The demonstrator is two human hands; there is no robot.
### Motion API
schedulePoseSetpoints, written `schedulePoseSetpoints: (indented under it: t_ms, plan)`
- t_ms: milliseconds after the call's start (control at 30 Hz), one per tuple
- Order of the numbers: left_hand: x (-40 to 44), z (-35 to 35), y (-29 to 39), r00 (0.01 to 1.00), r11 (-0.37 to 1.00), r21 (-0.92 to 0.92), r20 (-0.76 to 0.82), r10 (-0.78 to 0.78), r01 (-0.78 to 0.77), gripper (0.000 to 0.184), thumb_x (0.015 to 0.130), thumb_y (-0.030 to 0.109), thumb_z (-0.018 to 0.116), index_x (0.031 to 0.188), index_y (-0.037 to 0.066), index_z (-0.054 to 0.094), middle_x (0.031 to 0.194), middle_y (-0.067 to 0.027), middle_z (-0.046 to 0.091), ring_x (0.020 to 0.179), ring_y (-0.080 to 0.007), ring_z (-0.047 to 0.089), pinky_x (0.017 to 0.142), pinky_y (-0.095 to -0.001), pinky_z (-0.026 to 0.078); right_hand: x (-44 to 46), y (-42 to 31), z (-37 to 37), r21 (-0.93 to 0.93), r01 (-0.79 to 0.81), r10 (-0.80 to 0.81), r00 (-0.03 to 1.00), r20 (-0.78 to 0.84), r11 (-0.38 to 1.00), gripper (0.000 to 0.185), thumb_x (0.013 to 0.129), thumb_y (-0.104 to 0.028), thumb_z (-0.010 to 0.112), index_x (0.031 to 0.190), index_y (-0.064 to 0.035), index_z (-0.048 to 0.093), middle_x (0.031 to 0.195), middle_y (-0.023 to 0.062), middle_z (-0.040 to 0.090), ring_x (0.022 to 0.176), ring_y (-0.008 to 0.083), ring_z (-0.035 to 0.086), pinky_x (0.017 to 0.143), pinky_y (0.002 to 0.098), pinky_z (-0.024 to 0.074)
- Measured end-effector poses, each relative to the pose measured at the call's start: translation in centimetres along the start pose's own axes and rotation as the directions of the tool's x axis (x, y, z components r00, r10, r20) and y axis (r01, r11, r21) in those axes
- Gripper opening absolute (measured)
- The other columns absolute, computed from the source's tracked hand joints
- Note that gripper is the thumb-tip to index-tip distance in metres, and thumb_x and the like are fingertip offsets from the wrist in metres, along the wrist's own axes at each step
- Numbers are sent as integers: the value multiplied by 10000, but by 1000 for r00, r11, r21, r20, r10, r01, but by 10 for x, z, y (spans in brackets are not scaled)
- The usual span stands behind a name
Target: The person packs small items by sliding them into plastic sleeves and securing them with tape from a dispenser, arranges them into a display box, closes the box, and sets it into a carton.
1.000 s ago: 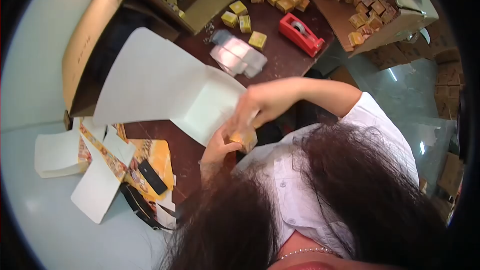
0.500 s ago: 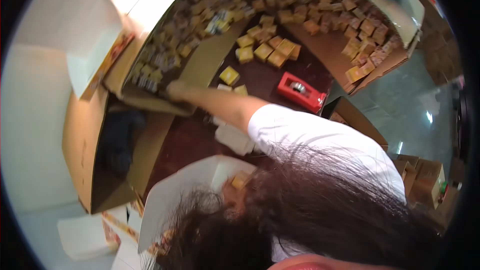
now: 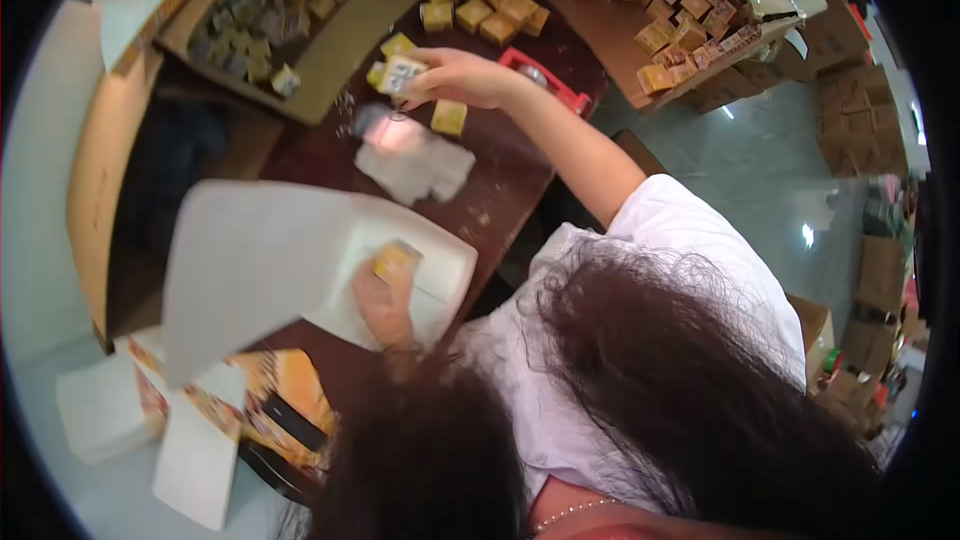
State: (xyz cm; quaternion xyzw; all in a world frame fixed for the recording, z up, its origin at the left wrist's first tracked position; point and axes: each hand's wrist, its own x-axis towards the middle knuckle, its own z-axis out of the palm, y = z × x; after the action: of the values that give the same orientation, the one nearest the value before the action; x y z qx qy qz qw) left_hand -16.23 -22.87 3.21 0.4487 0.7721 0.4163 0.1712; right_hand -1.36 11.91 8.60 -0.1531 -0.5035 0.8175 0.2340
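Observation:
My right hand (image 3: 455, 77) is closed on a small box (image 3: 402, 74) with a white, dark-printed face, above the dark red table (image 3: 500, 175). Several small yellow boxes (image 3: 498, 15) sit grouped behind it, and a single yellow box (image 3: 449, 117) lies just below it. My left hand (image 3: 385, 305) grips a yellow-orange small box (image 3: 397, 261) inside an open white carton (image 3: 455, 265), whose wide lid (image 3: 250, 270) stands up to the left. A crumpled whitish piece (image 3: 415, 165), partly blurred, lies between the two hands.
Large cardboard boxes full of small boxes stand at back left (image 3: 345, 65) and back right (image 3: 600, 20). A red tape dispenser (image 3: 575, 95) is behind my right forearm. Folded printed cartons (image 3: 195, 460) lie at lower left; stacked brown cartons (image 3: 855, 120) stand on the floor at right.
My right hand has come out of the left cardboard box, rightward over the table, with a small box in it. The view has shifted, and my left hand and the white carton show more fully.

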Motion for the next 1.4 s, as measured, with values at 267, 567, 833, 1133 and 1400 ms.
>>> schedulePoseSetpoints:
  t_ms: [267, 567, 833, 1133, 1400]
  plan:
    - [-30, 37, 110, 969, 633, -756, 246, 37, 168, 568, 805, -57, 724, 1304, -23, 454, 1240, -110, 547, 1165, -212, 577, 1023, -327, 458, -132, 17, -1, 38, -154, 154, 988, -4, 987, 443, 919, -162, 667, 1315, -9, 536, 1209, 86, 632, 1118, 161, 615, 957, 288, 487]
    - [-68, 123, 102, 868, 602, -709, 494, 51, 368, 521, 807, -43, 749, 1256, -6, 488, 1194, -92, 582, 1101, -165, 609, 968, -292, 489, -189, 69, 6, 127, -157, 180, 963, -199, 979, 468, 918, -131, 690, 1338, -30, 512, 1230, 91, 621, 1127, 163, 618, 963, 327, 507]
    - [-50, 146, 63, 975, 805, -588, 213, 60, 79, 559, 788, -5, 775, 1263, -29, 482, 1182, -137, 597, 1077, -209, 633, 948, -325, 508, -188, 95, 9, -993, -66, -467, 878, -105, 99, 698, 716, -297, 872, 1255, -17, 528, 1239, 143, 607, 1190, 302, 542, 990, 435, 416]
    - [-34, 150, 65, 978, 926, -345, 87, 190, -149, 550, 751, 52, 803, 1231, -5, 542, 1144, -166, 628, 1071, -294, 627, 943, -365, 481, -156, 95, -19, -939, 265, -425, 892, 153, 218, 494, 800, -310, 781, 1180, -22, 654, 1100, 161, 671, 1043, 361, 618, 924, 413, 507]
    - [-22, 143, 60, 949, 930, -367, 285, 134, -21, 524, 805, 116, 782, 1251, -3, 536, 1151, -184, 647, 1083, -320, 634, 944, -375, 480, -181, -9, 59, -920, 129, 223, 949, 222, 370, 403, 879, -248, 709, 1233, -57, 683, 1173, 155, 689, 1001, 285, 668, 899, 356, 517]
